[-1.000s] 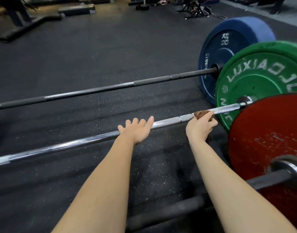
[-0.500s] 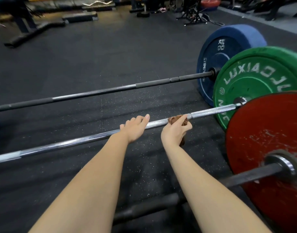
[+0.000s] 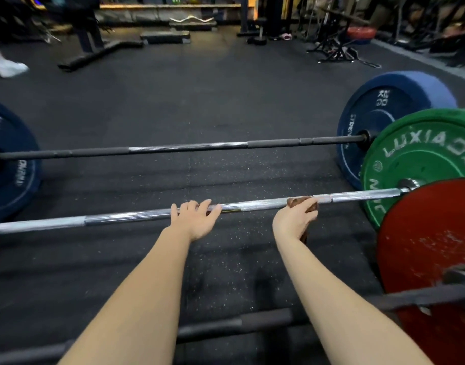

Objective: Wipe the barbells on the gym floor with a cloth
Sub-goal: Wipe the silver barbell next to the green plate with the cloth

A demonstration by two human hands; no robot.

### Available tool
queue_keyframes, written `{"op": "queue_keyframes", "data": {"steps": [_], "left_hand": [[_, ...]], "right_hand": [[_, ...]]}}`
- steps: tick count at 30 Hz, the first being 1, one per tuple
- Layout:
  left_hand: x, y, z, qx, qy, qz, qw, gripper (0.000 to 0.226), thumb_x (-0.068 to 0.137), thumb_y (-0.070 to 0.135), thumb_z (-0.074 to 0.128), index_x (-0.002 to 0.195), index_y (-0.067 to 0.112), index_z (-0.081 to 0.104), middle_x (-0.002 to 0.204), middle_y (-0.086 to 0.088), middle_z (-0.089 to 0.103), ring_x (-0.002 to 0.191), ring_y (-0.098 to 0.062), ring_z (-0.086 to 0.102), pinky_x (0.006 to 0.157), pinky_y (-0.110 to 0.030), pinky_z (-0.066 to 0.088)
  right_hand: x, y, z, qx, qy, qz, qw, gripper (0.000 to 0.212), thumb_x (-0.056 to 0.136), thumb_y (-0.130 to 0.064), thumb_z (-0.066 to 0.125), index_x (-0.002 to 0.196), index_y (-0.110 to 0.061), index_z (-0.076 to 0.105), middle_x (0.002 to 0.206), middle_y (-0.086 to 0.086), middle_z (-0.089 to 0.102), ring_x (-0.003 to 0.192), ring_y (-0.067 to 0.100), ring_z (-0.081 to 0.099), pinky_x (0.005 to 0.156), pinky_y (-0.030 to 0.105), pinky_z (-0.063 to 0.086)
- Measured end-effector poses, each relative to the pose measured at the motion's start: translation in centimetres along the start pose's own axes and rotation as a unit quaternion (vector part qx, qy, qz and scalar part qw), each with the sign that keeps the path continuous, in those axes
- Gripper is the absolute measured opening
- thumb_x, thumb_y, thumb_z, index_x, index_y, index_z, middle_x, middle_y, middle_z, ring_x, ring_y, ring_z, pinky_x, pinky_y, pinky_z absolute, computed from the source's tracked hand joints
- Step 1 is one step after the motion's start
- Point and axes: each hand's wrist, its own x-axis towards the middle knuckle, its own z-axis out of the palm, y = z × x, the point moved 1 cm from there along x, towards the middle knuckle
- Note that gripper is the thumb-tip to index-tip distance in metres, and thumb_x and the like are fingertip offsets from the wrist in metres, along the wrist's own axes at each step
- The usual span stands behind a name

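Note:
Three barbells lie side by side on the black gym floor. The middle one is a chrome bar (image 3: 126, 216) with a green plate (image 3: 421, 164) at its right end. My right hand (image 3: 294, 219) holds a brown cloth (image 3: 301, 202) wrapped over this bar, a short way left of the green plate. My left hand (image 3: 197, 219) rests on the same bar further left, fingers draped over it. Beyond lies a dark bar (image 3: 186, 148) with blue plates (image 3: 368, 122). Nearest me is a black bar (image 3: 252, 322) with a red plate (image 3: 431, 254).
The speckled rubber floor (image 3: 199, 96) stretches ahead. Benches, racks and a step platform (image 3: 165, 36) stand along the far wall. Another person's white-socked foot (image 3: 8, 68) is at the far left. A second blue plate (image 3: 12, 164) sits at the left edge.
My right hand slid the cloth left along the chrome bar, then back right toward the green plate. My head lifted, bringing the far wall and left blue plate into view.

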Motion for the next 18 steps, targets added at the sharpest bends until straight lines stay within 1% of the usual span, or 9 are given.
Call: {"op": "queue_keyframes", "data": {"steps": [3,4,7,9,11,13,15,16,18], "left_hand": [[0.2,0.0,0.0,0.001,-0.002,0.001,1.0,0.061,0.104,0.061,0.012,0.157,0.036,0.029,0.162,-0.006,0.029,0.152,-0.029,0.018,0.125,-0.054,-0.006],[0.3,0.0,0.1,0.001,-0.002,0.0,1.0,0.061,0.104,0.061,0.012,0.157,0.035,0.029,0.161,-0.006,0.03,0.152,-0.029,0.018,0.125,-0.054,-0.007],[0.5,0.2,0.8,0.025,0.006,-0.002,1.0,0.065,0.103,0.064,0.012,0.158,0.033,0.026,0.16,-0.005,0.029,0.152,-0.028,0.015,0.124,-0.056,-0.011],[0.6,0.3,1.1,0.035,0.004,-0.006,0.999,0.068,0.102,0.067,0.011,0.158,0.032,0.024,0.158,-0.006,0.03,0.151,-0.028,0.015,0.123,-0.057,-0.012],[0.9,0.4,1.2,0.038,0.004,-0.011,0.999,0.069,0.101,0.069,0.01,0.158,0.032,0.025,0.156,-0.006,0.031,0.151,-0.028,0.015,0.123,-0.058,-0.012],[1.1,0.4,1.3,0.046,0.005,-0.015,0.999,0.07,0.1,0.069,0.009,0.157,0.031,0.024,0.156,-0.006,0.031,0.15,-0.028,0.015,0.123,-0.059,-0.012],[1.2,0.5,1.4,0.053,0.007,-0.018,0.998,0.07,0.1,0.069,0.009,0.157,0.031,0.024,0.156,-0.006,0.03,0.15,-0.028,0.015,0.122,-0.059,-0.012],[1.3,0.5,1.4,0.054,0.007,-0.02,0.998,0.07,0.101,0.069,0.01,0.157,0.031,0.024,0.156,-0.006,0.03,0.15,-0.029,0.015,0.122,-0.059,-0.012],[1.4,0.7,1.4,0.052,0.011,-0.022,0.998,0.069,0.101,0.069,0.011,0.157,0.03,0.025,0.156,-0.006,0.029,0.15,-0.029,0.015,0.123,-0.059,-0.013]], "right_hand": [[-1.6,0.7,1.1,0.022,-0.031,-0.088,0.995,0.067,0.099,-0.001,0.045,0.157,0.007,0.013,0.161,0.027,0.012,0.142,0.039,0.028,0.117,0.042,0.025],[-1.4,0.7,1.3,0.036,-0.032,-0.1,0.994,0.065,0.098,0.001,0.045,0.156,0.008,0.016,0.162,0.025,0.012,0.144,0.039,0.023,0.118,0.044,0.022],[0.8,0.5,1.3,0.082,0.009,0.002,0.997,0.079,0.098,-0.003,0.057,0.161,-0.01,0.01,0.162,0.014,0.011,0.138,0.033,0.032,0.117,0.046,0.036],[2.5,0.8,0.6,0.093,0.036,0.024,0.995,0.082,0.098,-0.003,0.059,0.161,-0.018,0.011,0.162,0.009,0.011,0.136,0.03,0.034,0.114,0.046,0.039],[4.1,1.1,-0.7,0.119,0.066,0.029,0.99,0.078,0.097,-0.002,0.057,0.16,-0.022,0.015,0.162,0.006,0.012,0.135,0.029,0.036,0.112,0.044,0.039],[5.5,1.5,-2.0,0.106,0.062,0.006,0.992,0.068,0.098,-0.002,0.051,0.158,-0.014,0.023,0.162,0.011,0.017,0.138,0.031,0.035,0.114,0.043,0.035],[5.8,1.9,-2.7,0.098,0.035,-0.021,0.994,0.058,0.096,0.0,0.047,0.152,0.005,0.032,0.159,0.022,0.023,0.142,0.038,0.028,0.115,0.046,0.028],[5.3,1.9,-2.6,0.124,0.031,-0.021,0.992,0.055,0.094,0.002,0.046,0.147,0.012,0.035,0.157,0.025,0.025,0.142,0.041,0.026,0.114,0.047,0.026],[3.4,2.0,-2.2,0.166,-0.002,-0.032,0.986,0.051,0.093,0.006,0.046,0.142,0.019,0.037,0.156,0.028,0.026,0.141,0.042,0.026,0.114,0.048,0.024]]}}
